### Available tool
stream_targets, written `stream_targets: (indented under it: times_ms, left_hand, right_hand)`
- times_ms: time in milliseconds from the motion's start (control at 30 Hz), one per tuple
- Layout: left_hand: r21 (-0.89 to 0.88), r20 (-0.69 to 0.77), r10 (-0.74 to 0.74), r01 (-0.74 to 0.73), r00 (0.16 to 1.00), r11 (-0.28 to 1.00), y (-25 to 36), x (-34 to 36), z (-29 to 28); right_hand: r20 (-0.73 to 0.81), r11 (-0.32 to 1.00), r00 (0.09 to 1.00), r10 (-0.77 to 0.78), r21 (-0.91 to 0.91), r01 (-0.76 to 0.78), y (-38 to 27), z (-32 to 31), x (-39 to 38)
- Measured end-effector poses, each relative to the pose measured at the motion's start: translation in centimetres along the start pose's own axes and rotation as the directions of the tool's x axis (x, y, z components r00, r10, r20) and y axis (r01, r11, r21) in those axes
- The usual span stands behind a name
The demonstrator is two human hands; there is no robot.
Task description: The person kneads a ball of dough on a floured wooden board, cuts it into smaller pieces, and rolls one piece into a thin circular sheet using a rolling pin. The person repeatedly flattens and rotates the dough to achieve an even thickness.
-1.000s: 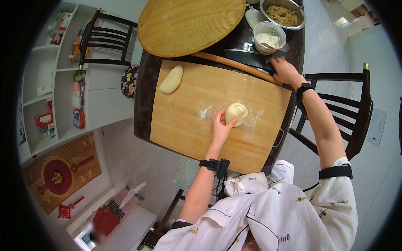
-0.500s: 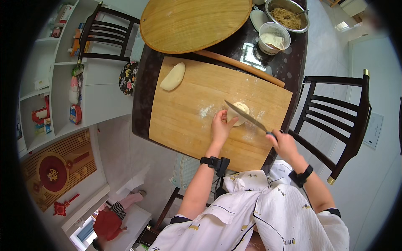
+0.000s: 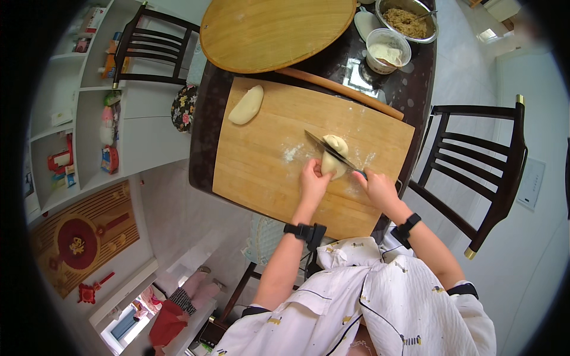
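My right hand (image 3: 379,188) is closed around the handle of a knife (image 3: 326,146), whose long blade points up and to the left. The blade lies across a pale lump of dough (image 3: 332,168), with one part of it beyond the blade and one part on my side. Fingers and thumb of my left hand (image 3: 313,181) grip the near part of the dough from its left. Both hands work over a wooden board (image 3: 261,166) dusted with flour (image 3: 291,153). A longer, smooth piece of dough (image 3: 246,105) rests at the board's far left corner.
Behind the board lies a rolling pin (image 3: 344,92). Beyond it are a round woven tray (image 3: 273,29), a plastic tub of white powder (image 3: 386,50) and a metal bowl of filling (image 3: 409,21). Dark chairs (image 3: 475,160) flank the dark table. Another person (image 3: 169,323) is at lower left.
My right hand has moved left and nearer the dough, and the knife has slid forward and to the left across it. The dough's far part now sits apart on the blade's far side.
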State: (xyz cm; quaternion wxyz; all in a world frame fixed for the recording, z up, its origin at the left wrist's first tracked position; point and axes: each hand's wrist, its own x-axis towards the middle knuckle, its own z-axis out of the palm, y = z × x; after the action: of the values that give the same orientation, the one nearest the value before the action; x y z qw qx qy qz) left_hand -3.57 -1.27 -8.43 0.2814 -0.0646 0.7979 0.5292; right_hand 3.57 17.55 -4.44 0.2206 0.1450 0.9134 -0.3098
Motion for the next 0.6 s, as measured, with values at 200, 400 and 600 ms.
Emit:
stream_targets:
  times_ms: [200, 400, 600]
  left_hand:
    - [0.092, 0.108, 0.081, -0.091, 0.991, 0.992, -2.0, -2.1, -2.7]
    - [0.612, 0.134, 0.495, -0.464, 0.859, 0.641, 5.1, 3.0, 1.0]
    - [0.448, -0.060, 0.525, -0.447, 0.849, 0.774, 6.2, 6.8, -3.0]
  right_hand:
    - [-0.054, 0.965, 0.993, -0.107, 0.234, 0.117, -1.2, -1.4, -0.6]
    - [-0.450, 0.998, 0.892, -0.049, -0.055, 0.027, 2.0, -1.4, 1.3]
    - [-0.525, 0.986, 0.841, -0.132, -0.158, 0.056, 4.7, -3.6, 3.3]
